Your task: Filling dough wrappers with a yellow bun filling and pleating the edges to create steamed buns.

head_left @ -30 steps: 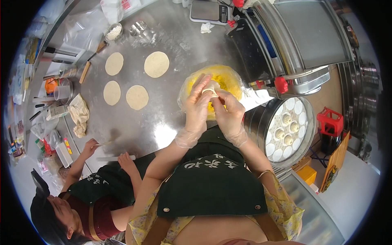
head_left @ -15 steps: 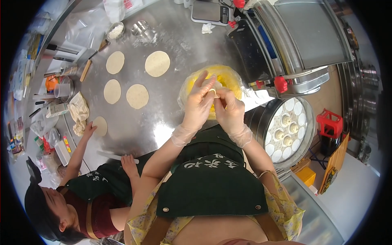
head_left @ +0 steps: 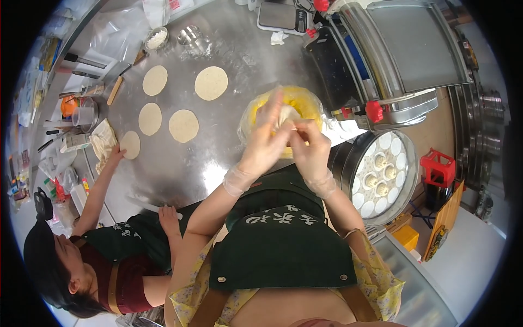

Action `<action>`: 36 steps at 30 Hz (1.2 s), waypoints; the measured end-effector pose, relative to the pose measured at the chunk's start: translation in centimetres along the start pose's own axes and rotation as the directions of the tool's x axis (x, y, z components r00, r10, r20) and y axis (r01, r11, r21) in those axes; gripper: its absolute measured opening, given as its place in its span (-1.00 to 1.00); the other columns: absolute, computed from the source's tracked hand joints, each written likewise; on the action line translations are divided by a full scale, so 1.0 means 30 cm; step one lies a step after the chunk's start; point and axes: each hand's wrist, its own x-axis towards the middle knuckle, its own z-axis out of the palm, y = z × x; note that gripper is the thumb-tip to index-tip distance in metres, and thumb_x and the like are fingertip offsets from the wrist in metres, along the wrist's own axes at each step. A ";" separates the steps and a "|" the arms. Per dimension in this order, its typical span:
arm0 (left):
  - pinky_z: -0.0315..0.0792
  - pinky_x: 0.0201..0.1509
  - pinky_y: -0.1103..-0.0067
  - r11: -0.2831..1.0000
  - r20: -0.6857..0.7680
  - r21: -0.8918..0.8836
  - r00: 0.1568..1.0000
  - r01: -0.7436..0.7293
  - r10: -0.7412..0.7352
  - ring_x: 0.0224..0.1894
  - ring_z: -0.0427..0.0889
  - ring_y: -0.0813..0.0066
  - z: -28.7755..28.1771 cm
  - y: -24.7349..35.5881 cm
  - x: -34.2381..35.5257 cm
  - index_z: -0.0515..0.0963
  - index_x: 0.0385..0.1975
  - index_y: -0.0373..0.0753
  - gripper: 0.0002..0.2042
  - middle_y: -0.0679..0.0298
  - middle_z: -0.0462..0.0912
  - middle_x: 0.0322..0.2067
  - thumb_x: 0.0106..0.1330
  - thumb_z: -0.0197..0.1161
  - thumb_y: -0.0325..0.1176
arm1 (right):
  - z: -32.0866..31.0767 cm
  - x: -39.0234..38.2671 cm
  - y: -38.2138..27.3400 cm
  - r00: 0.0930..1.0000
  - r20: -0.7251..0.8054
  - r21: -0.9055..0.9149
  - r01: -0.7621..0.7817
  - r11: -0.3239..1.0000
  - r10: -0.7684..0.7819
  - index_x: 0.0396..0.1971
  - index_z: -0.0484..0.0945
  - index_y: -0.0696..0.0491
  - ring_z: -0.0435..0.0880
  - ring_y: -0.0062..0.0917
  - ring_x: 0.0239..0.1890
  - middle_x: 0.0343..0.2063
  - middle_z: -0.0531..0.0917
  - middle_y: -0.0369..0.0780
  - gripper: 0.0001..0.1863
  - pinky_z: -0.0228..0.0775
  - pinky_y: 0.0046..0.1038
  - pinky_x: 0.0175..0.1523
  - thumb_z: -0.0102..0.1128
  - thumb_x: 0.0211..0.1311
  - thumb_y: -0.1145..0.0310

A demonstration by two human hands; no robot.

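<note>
Over a plastic-lined bowl (head_left: 248, 117) of yellow filling, my two gloved hands meet around a pale filled bun (head_left: 288, 114). My left hand (head_left: 267, 139) cups the bun, its fingers pointing away and somewhat blurred. My right hand (head_left: 311, 144) pinches the bun's gathered dough edge with thumb and fingertips. Part of the bun and much of the filling are hidden behind my hands. At my right, a round steamer (head_left: 412, 188) carries several pleated buns (head_left: 381, 163) ringed by white paper rounds (head_left: 368, 208).
Left of me, a co-worker's hand (head_left: 115, 153) touches a flat dough round (head_left: 130, 145); their other hand rests by a long blade (head_left: 143, 204). More dough rounds (head_left: 183, 126) lie on the steel table (head_left: 239, 65). A large roller machine (head_left: 376, 60) and a scale (head_left: 277, 17) stand at the back.
My left fingers have shifted around the bun, and more of its pale dough shows between my hands. The co-worker's hand and dough round have moved slightly away from me.
</note>
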 end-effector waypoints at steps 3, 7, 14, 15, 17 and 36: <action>0.37 0.25 0.35 0.482 -0.051 -0.869 0.948 0.113 -0.314 0.12 0.50 0.22 0.040 -0.025 0.004 0.43 0.14 -0.31 -0.60 0.05 0.45 0.13 0.54 -0.11 -0.15 | -0.027 0.011 -0.036 0.934 0.096 0.377 -0.354 0.856 0.345 -0.35 0.52 0.16 0.62 -0.63 -0.58 -0.55 0.68 -0.22 -0.91 0.46 -0.58 -0.45 0.25 0.19 0.60; 0.44 0.16 0.43 0.287 0.098 -0.935 0.929 0.209 -0.358 -0.02 0.59 0.36 0.109 -0.094 -0.023 0.51 -0.03 -0.26 -0.52 0.17 0.63 -0.16 0.55 -0.22 0.03 | -0.056 -0.016 -0.001 0.939 0.111 0.240 -0.344 0.908 0.326 -0.24 0.58 0.14 0.60 -0.65 -0.50 -0.46 0.67 -0.25 -0.82 0.46 -0.62 -0.38 0.32 0.15 0.60; 0.43 0.15 0.48 0.394 0.138 -0.859 0.889 0.327 -0.436 -0.02 0.57 0.47 0.105 -0.064 -0.024 0.52 -0.07 -0.26 -0.50 0.24 0.61 -0.15 0.54 -0.20 0.07 | -0.121 -0.008 -0.008 0.967 0.101 -0.187 0.249 0.950 -0.233 -0.15 0.61 0.09 0.67 -0.43 -0.39 -0.35 0.61 -0.18 -0.65 0.53 -0.51 -0.31 0.40 0.00 0.60; 0.44 0.13 0.50 0.419 0.204 -0.817 0.877 0.398 -0.436 -0.03 0.57 0.49 0.093 -0.058 -0.018 0.52 -0.07 -0.27 -0.49 0.25 0.61 -0.15 0.54 -0.19 0.08 | -0.133 -0.013 -0.010 0.966 0.103 -0.186 0.251 0.950 -0.235 -0.15 0.61 0.09 0.67 -0.43 -0.39 -0.35 0.61 -0.18 -0.65 0.53 -0.51 -0.31 0.40 0.00 0.60; 0.44 0.12 0.52 0.443 0.264 -0.768 0.860 0.461 -0.437 -0.04 0.57 0.51 0.066 -0.035 -0.003 0.52 -0.07 -0.27 -0.49 0.26 0.61 -0.15 0.53 -0.18 0.09 | -0.162 -0.022 -0.012 0.924 0.200 -0.230 0.368 0.901 -0.327 -0.17 0.59 0.08 0.64 -0.48 -0.43 -0.35 0.60 -0.19 -0.61 0.50 -0.55 -0.37 0.43 -0.08 0.61; 0.56 0.07 0.39 -0.003 0.668 -0.743 0.743 0.669 0.032 0.01 0.60 0.33 0.216 -0.047 -0.052 0.37 0.13 -0.28 -0.25 0.16 0.52 0.03 0.42 -0.38 0.34 | -0.393 0.121 -0.046 0.651 0.599 -0.111 0.643 0.757 -0.465 -0.27 0.57 0.06 0.68 -0.36 -0.35 -0.33 0.65 -0.23 -0.68 0.53 -0.42 -0.33 0.41 -0.10 0.51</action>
